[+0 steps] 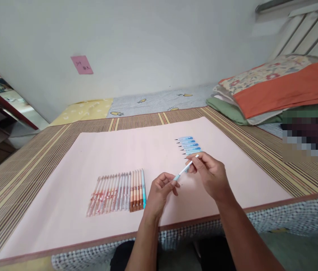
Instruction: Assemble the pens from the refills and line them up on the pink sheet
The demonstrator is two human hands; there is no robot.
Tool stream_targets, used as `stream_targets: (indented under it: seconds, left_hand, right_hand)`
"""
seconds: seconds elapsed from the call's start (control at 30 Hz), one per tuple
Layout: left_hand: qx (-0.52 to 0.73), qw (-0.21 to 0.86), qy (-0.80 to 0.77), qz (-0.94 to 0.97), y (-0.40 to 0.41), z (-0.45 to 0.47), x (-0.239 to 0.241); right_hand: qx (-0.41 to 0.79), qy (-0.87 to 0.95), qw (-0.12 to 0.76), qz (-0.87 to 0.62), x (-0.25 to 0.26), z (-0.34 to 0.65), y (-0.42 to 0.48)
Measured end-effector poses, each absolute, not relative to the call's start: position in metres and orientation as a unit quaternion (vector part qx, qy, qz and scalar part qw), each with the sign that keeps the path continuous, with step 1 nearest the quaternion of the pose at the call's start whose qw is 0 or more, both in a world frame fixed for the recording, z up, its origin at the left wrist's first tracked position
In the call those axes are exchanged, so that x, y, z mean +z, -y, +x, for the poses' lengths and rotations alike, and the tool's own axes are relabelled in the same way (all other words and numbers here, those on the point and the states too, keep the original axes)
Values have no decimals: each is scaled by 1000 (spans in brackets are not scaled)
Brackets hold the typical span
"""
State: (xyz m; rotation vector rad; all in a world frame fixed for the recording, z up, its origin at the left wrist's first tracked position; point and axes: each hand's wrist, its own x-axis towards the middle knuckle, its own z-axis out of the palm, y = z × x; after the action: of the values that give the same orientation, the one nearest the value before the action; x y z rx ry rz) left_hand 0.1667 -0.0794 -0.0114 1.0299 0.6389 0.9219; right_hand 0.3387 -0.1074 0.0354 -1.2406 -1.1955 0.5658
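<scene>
Gripping a slim white-and-blue pen [185,168] in the fingertips of left hand [163,189] and right hand [211,176], right of the pen row [116,192].

Soft, diffuse light in here, a touch muted, and that white wall [147,45] is reading grey! Gentle shading slips across the pink sheet [159,146]. Far left, the pale floor [31,113] looks brighter. Fine detail on the row of pens [116,190] goes soft; the wide view stretches the bedding [288,90] at right, near coarse pixel blocks [311,135].
</scene>
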Motion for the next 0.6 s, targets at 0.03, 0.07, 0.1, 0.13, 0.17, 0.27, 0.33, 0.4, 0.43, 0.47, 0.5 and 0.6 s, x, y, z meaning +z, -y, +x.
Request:
stream_targets:
  seconds: [0.03,0.07,0.1,0.13,0.17,0.27,0.33,0.4,0.43,0.47,0.5,0.6]
  left_hand:
    - [405,731,-281,472,80,166,-10]
    - [397,737,-273,474,80,166,-10]
    - [394,744,-262,472,81,166,-9]
    - [393,752,-251,466,81,167,-10]
    - [392,761,-238,458,81,167,-10]
    - [395,785,-206,432,81,168,-11]
    - [398,792,-196,420,81,168,-12]
    - [398,798,-192,409,81,167,-12]
    - [398,802,-191,402,81,166,-12]
    - [397,807,-191,393,81,166,-13]
    - [397,812,-192,383,81,165,-13]
    - [384,830,-194,354,79,164,-16]
  right_hand:
    - [244,518,616,-542,36,339,108]
    - [243,518,614,-544,36,338,108]
    - [244,520,611,-544,36,336,108]
    - [246,526,608,-542,36,334,108]
    - [250,534,601,-539,35,331,108]
    - [263,565,570,-535,29,320,107]
    - [275,572,558,-535,25,312,106]
    - [306,557,561,-530,21,305,106]
    - [328,545,567,-524,20,302,106]
    - [351,531,572,-517,19,299,106]
    - [370,519,577,-511,19,297,106]
    - [387,493,590,-509,17,295,105]
